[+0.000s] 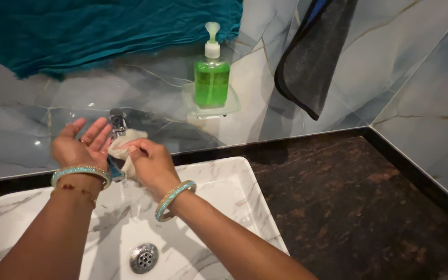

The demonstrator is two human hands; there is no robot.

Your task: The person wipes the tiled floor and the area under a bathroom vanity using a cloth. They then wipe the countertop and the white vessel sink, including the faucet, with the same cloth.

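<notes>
Our right hand (149, 162) was closed around a small pale cloth (123, 148), the fingers curled over it and pressing it against the chrome tap (119, 124) above the basin. The cloth was bunched up, part of it showing above our knuckles and part hanging just below them, so it sat between the two hands and touched the tap's body. Our left hand (79, 148) was open, fingers spread and pointing up, its palm turned toward the tap and just beside the cloth; we could not tell whether it actually touched the tap. Both wrists carried turquoise bangles (81, 172), and the left wrist also had a thin thread with red beads.

Under the hands lay the white marbled sink (245, 207), square-cornered, with a round metal drain (143, 257) in its floor. The tap rose at the back edge of the sink, against the glossy grey marble-pattern wall (431, 93).

To the right of the tap, a clear soap tray (229, 106) was fixed to the wall, and a green pump bottle (212, 78) of liquid soap stood upright on it. A teal towel (79, 31) hung across the wall's upper left, and a dark grey towel (312, 57) hung further right. A dark brown stone counter (348, 207) spread to the right of the sink, well apart from our hands.
</notes>
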